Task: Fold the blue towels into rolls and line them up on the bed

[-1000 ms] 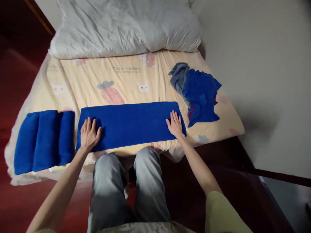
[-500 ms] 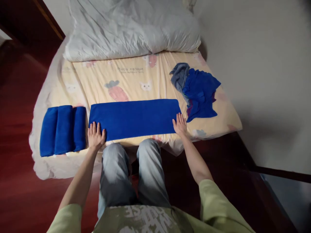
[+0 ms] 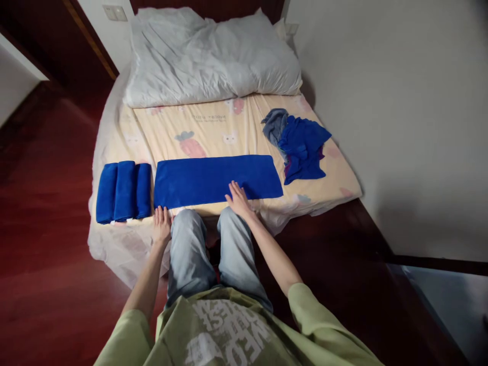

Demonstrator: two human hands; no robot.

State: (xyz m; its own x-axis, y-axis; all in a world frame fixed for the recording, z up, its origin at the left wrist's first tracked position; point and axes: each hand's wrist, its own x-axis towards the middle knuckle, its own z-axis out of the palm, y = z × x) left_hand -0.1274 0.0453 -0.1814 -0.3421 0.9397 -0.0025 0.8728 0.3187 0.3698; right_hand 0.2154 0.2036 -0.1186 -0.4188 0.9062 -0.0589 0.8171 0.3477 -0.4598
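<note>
A blue towel (image 3: 206, 178) lies flat as a long strip along the near edge of the bed. At its near left corner rests my left hand (image 3: 162, 223), fingers extended over the towel's edge and holding nothing I can see. My right hand (image 3: 239, 200) is open over the towel's near edge, right of its middle, with the fingers flat on or just above the cloth. Left of the strip lie several rolled or folded blue towels (image 3: 125, 190), side by side. To the right is a crumpled heap of blue cloths (image 3: 303, 147) with a grey cloth (image 3: 274, 126) beside it.
A patterned yellow sheet (image 3: 163, 137) covers the bed. Across its far end lies a bulky grey-white quilt (image 3: 213, 61). A pale wall (image 3: 396, 127) runs along the right, and dark red floor (image 3: 49, 229) along the left. My knees touch or nearly touch the bed's front.
My right hand has moved left from the towel's right end toward its middle. My left hand has drawn slightly back toward me at the left corner. The camera view has shifted.
</note>
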